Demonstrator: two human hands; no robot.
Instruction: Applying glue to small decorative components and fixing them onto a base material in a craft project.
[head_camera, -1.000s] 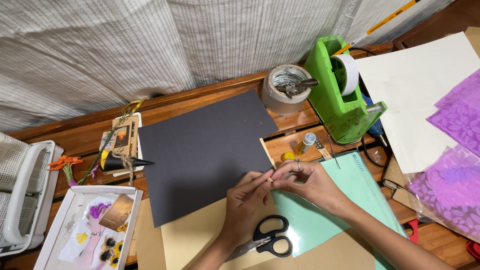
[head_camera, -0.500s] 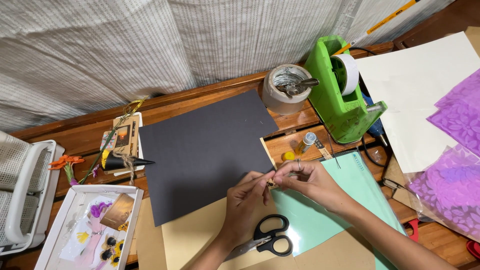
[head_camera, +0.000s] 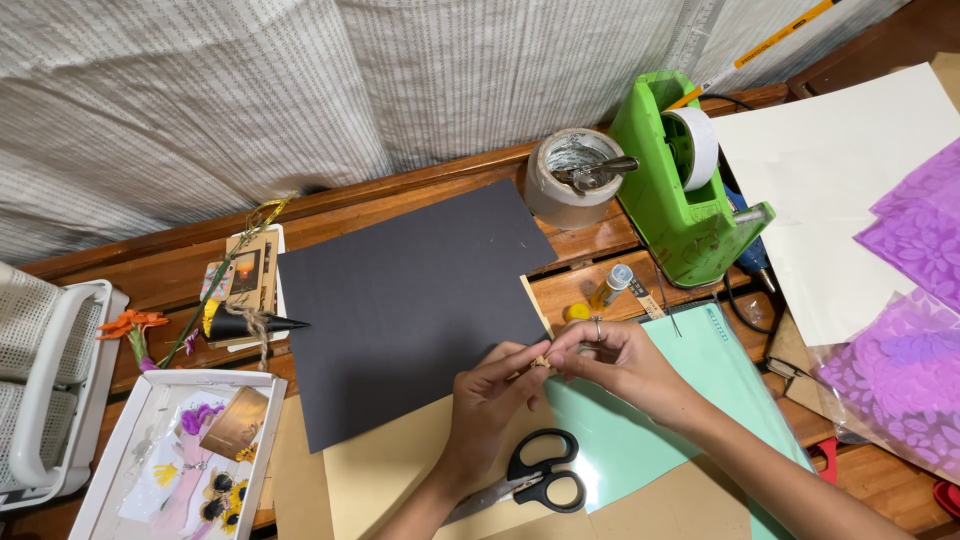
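Note:
My left hand (head_camera: 492, 392) and my right hand (head_camera: 612, 358) meet fingertip to fingertip just off the lower right corner of a dark grey sheet of card (head_camera: 410, 300). Together they pinch a very small, thin, tan piece (head_camera: 541, 361); what it is cannot be made out. The right hand wears a ring. Below the hands lie black-handled scissors (head_camera: 530, 482) on a tan card (head_camera: 400, 470), beside a mint green sheet (head_camera: 650, 420).
A green tape dispenser (head_camera: 678, 190) and a tape roll holding a metal clip (head_camera: 575, 175) stand at the back. White paper (head_camera: 830, 180) and purple patterned sheets (head_camera: 900, 300) lie right. At left are a white tray of dried flowers (head_camera: 175, 455), a basket (head_camera: 45, 380) and a small black cone (head_camera: 245, 323).

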